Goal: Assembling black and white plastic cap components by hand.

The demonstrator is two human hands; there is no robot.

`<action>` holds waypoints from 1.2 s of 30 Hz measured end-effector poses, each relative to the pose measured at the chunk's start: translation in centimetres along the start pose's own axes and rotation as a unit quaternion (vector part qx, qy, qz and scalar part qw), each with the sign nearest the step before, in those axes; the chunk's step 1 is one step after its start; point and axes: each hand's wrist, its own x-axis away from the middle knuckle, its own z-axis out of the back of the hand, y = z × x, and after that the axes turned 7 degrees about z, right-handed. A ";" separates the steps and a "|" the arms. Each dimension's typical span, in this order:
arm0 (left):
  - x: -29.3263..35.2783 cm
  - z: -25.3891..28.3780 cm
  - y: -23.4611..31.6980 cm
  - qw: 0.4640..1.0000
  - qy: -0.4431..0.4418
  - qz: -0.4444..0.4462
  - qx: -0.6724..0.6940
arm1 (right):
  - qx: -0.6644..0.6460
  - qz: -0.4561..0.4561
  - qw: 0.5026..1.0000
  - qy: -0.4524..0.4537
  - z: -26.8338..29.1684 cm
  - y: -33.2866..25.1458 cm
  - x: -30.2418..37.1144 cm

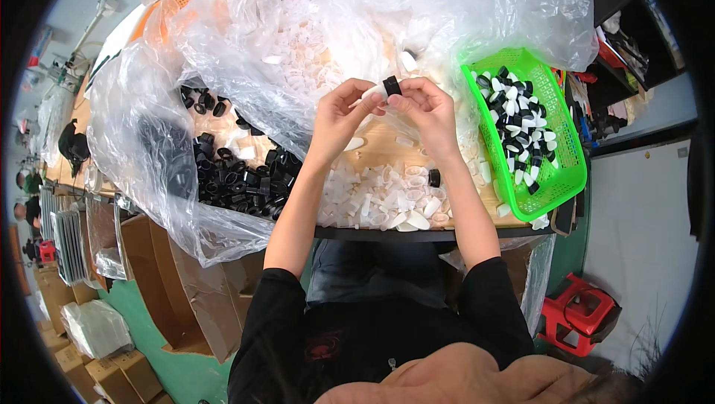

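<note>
My left hand (344, 110) pinches a small white plastic piece (375, 93) between thumb and fingers above the middle of the table. Against it sits a black ring-like cap (392, 85), gripped by the fingertips of my right hand (430, 107). The two parts meet or nearly meet; the fingers hide the joint. Just below the hands is a heap of white and translucent oval pieces (380, 192). One loose black ring (435, 177) lies beside my right forearm. A pile of black rings (242, 180) spreads left of my left forearm.
A green perforated basket (562, 179) at the right holds many black-and-white pieces (521, 121). Crumpled clear plastic bags (201, 203) cover the table's left and far sides, over more translucent pieces (298, 39). A red stool (577, 315) and cardboard boxes (160, 277) stand below.
</note>
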 end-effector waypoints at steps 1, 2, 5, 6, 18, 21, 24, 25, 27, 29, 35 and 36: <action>0.0 0.1 -0.1 1.000 0.001 0.000 0.000 | 0.000 0.000 1.000 -0.001 -0.1 -0.1 0.1; -0.1 0.3 -0.3 1.000 -0.001 0.000 0.017 | 0.005 0.006 1.000 -0.013 -0.3 -0.2 0.1; -0.1 0.6 -0.2 1.000 -0.006 0.004 0.025 | 0.018 0.023 0.999 -0.028 -0.4 -0.5 0.3; 0.0 0.5 0.1 1.000 -0.010 0.007 0.017 | 0.026 0.035 0.999 -0.032 -0.4 -0.6 0.3; 0.5 0.3 -0.3 0.993 -0.038 -0.105 0.042 | 0.380 0.392 0.837 -0.046 -1.5 -3.0 0.9; 0.5 -0.2 0.0 0.993 -0.028 -0.113 0.031 | 0.437 0.420 0.794 -0.053 -0.8 -2.5 0.7; 0.4 -0.2 -0.2 0.989 -0.035 -0.141 0.014 | 0.460 0.446 0.767 -0.044 -0.6 -2.7 0.6; 0.4 -0.3 -0.2 0.989 -0.036 -0.140 0.014 | 0.460 0.445 0.767 -0.043 -0.6 -2.5 0.6; 0.4 -0.4 0.1 0.990 -0.029 -0.135 -0.019 | 0.483 0.460 0.744 -0.039 -0.6 -2.2 0.5; 0.3 -0.4 0.0 0.990 -0.031 -0.134 -0.038 | 0.489 0.460 0.740 -0.043 -0.4 -2.2 0.4; 0.4 -0.2 -0.4 0.991 -0.026 -0.114 -0.063 | 0.471 0.368 0.798 -0.070 -0.5 -1.7 0.6; 0.5 -0.4 -0.2 0.993 -0.025 -0.094 -0.059 | 0.441 0.317 0.837 -0.070 -0.4 -1.5 0.7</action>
